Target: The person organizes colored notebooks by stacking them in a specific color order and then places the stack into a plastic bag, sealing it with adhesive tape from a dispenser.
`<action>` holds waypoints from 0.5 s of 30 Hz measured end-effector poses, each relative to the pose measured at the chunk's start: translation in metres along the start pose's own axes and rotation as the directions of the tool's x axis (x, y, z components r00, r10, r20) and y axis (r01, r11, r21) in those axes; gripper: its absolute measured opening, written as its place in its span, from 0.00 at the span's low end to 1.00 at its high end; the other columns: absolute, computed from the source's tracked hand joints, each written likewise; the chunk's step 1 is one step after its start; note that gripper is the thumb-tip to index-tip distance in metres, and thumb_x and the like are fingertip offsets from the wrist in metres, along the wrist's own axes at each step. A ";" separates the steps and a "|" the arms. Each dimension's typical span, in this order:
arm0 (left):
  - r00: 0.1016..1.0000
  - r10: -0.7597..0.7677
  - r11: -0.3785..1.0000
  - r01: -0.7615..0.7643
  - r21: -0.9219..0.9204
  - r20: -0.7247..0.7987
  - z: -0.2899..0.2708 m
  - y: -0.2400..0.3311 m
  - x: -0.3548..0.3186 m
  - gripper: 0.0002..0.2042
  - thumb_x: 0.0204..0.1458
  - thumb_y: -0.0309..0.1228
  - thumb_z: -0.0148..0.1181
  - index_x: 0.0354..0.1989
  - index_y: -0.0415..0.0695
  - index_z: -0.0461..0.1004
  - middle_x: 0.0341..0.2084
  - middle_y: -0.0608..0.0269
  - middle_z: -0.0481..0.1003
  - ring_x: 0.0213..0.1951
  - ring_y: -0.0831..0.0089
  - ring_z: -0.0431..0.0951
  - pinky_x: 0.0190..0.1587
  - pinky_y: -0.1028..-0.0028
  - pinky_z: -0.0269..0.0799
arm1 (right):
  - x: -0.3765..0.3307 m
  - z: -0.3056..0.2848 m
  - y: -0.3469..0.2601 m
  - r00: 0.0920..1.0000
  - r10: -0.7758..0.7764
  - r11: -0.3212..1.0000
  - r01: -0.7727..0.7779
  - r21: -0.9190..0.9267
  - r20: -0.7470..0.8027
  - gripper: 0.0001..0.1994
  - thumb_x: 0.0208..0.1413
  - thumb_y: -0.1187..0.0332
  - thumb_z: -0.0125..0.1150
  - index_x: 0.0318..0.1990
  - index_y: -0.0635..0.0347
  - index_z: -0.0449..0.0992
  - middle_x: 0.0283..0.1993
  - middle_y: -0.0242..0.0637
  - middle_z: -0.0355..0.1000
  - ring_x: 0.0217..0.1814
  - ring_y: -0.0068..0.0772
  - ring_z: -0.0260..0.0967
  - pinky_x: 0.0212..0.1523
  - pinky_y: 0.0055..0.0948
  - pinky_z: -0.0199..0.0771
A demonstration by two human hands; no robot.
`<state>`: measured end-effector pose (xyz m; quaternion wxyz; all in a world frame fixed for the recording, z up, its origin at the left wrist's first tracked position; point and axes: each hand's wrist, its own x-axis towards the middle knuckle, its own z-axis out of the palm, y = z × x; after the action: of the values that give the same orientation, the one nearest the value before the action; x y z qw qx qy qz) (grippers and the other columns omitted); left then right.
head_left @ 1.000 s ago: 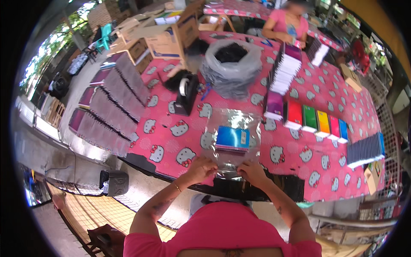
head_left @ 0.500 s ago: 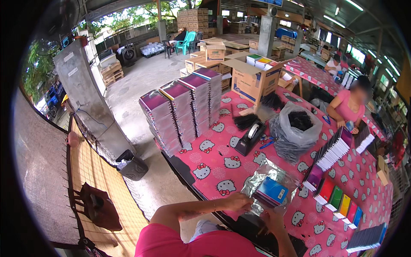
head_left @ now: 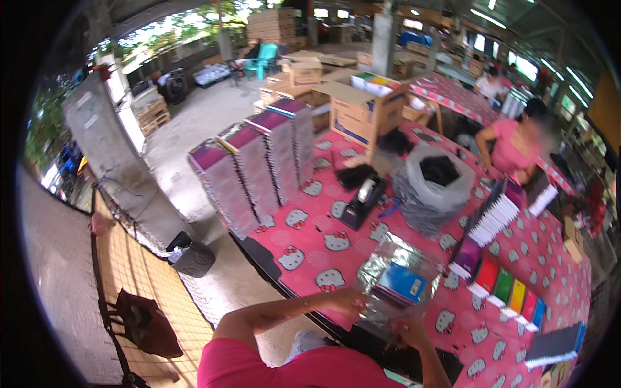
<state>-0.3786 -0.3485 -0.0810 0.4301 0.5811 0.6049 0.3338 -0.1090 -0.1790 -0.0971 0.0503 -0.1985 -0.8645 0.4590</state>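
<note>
A clear plastic bag lies on the table in front of me, with a small stack of blue-topped notebooks inside it. My left hand is closed on the bag's left edge, its fingers slightly blurred. At the near edge, my right hand is also closed on the plastic, just below the notebooks. Beyond the bag stands a black tape dispenser, and beside it a grey plastic sack holds thin black pieces.
Tall stacks of spiral notebooks stand at the left table edge. Rows of coloured notebooks and a dark-topped row lie to the right. An open carton sits at the back. A co-worker in pink is across the table.
The whole view has shifted a little. My hands have moved slightly apart, both still at the bag's edges. The co-worker's arm has moved away from the notebooks in front of them.
</note>
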 end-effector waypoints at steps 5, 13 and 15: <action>0.968 0.102 0.975 -0.052 0.217 -0.230 -0.018 0.001 -0.006 0.07 0.53 0.29 0.62 0.40 0.44 0.77 0.34 0.58 0.79 0.36 0.64 0.81 0.38 0.67 0.75 | 0.002 -0.017 -0.012 0.981 -0.091 0.967 0.045 -0.252 -0.171 0.08 0.58 0.68 0.60 0.40 0.62 0.80 0.33 0.45 0.76 0.39 0.47 0.75 0.41 0.40 0.73; 0.892 -0.033 0.996 -0.006 -0.085 -0.450 -0.062 0.002 0.065 0.08 0.56 0.26 0.60 0.41 0.38 0.78 0.30 0.59 0.81 0.33 0.74 0.82 0.37 0.74 0.76 | 0.039 0.019 -0.089 0.796 -0.479 0.706 0.100 -0.701 -0.369 0.24 0.53 0.64 0.63 0.59 0.53 0.71 0.62 0.42 0.63 0.66 0.46 0.60 0.62 0.52 0.60; 0.912 -0.183 0.975 0.119 -0.189 -0.367 -0.066 0.009 0.070 0.09 0.55 0.28 0.61 0.40 0.36 0.78 0.30 0.58 0.81 0.34 0.75 0.82 0.36 0.75 0.76 | 0.045 0.024 -0.092 0.829 -0.420 0.750 0.089 -0.655 -0.369 0.25 0.54 0.63 0.62 0.60 0.54 0.71 0.63 0.43 0.63 0.65 0.47 0.61 0.62 0.52 0.60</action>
<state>-0.4315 -0.2716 -0.0550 0.3744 0.4191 0.6910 0.4546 -0.1838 -0.2258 -0.0404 0.2670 -0.1900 -0.9418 0.0754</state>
